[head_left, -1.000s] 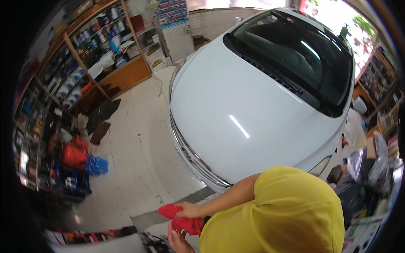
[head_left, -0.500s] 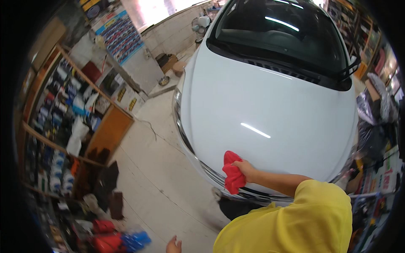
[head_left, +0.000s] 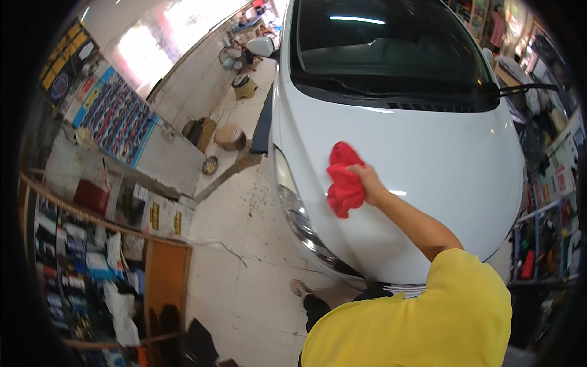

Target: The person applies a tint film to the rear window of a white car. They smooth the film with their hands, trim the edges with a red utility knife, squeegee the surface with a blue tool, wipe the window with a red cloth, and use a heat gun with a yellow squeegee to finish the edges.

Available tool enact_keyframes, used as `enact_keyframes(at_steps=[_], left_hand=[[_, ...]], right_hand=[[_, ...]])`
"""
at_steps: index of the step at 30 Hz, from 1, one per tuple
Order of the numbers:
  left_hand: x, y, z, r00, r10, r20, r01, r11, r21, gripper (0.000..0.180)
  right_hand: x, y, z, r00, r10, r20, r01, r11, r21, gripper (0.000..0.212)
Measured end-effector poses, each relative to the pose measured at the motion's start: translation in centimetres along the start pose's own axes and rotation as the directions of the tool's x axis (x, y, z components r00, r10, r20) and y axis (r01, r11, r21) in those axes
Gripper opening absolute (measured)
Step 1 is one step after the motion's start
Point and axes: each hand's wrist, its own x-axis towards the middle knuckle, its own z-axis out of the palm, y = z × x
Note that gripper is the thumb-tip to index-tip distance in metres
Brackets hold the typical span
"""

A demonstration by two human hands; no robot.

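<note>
Wiping stage, as judged from the layout: a red cloth (head_left: pixel 344 180) is pressed flat against the white car hood (head_left: pixel 440 165), toward its left front part, just above the headlight (head_left: pixel 293 208).

Item 1, right hand (head_left: pixel 369 182): reaches out from a yellow sleeve (head_left: pixel 452 300), forearm bare. Its fingers are closed on the cloth's right edge, gripping it bunched, with most of the fabric spilling to the left of the knuckles.

Item 2, left hand: not in view; its state cannot be told.

Item 3, red cloth: crumpled, soft, touching the paint. It lies well short of the windscreen (head_left: pixel 391 49) and the wiper (head_left: pixel 342 88).

Item 4, hood: glossy, with light glints near the hand and farther right. Whether any dust or polish remains on it cannot be made out.

Item 5, surroundings: tiled floor (head_left: pixel 238 244) to the left of the car, shelving with packaged goods (head_left: pixel 79 263) at far left, a side mirror (head_left: pixel 262 46) near the top, racks of stock (head_left: pixel 544 244) at right.

Judgement on the next move: covering the rest of the panel would call for steady flat pressure and overlapping passes, with a longer reach toward the middle and far side, and care that the loose cloth edge does not drag over the headlight seam.
</note>
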Motion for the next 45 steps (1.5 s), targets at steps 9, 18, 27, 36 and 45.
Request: enact_keyframes(at_steps=[9,18,27,36,45], left_hand=[[39.4,13.2,-27.8,0.939,0.33,0.094,-0.342,0.881,0.327,0.052],[72.2,47.4,-42.8,0.782,0.589,0.203,-0.618,0.691,0.375,0.051],[85.2,75.9,-39.5,0.886,0.206,0.415,-0.367,0.858,0.358,0.049],[101.2,121.1,-35.7,0.422,0.808,0.411,-0.905,0.346,0.25,0.036],[82.7,163.8,-17.4,-0.586,0.735,0.341,-0.8,-0.593,-0.096,0.02]], right_hand=[[13.3,-3.3,8.4,0.883,-0.257,-0.394,0.281,0.96,0.003,0.044],[45.2,-20.1,4.7,0.568,-0.667,-0.483,0.408,0.737,-0.538,0.05],[78.7,-13.3,16.6,0.551,-0.82,-0.156,-0.427,-0.116,-0.897,0.054],[89.7,-36.9,6.8,0.269,-0.951,-0.151,-0.539,-0.019,-0.842,0.056],[89.0,-26.2,16.1,0.444,-0.887,-0.127,-0.546,-0.155,-0.823,0.042]])
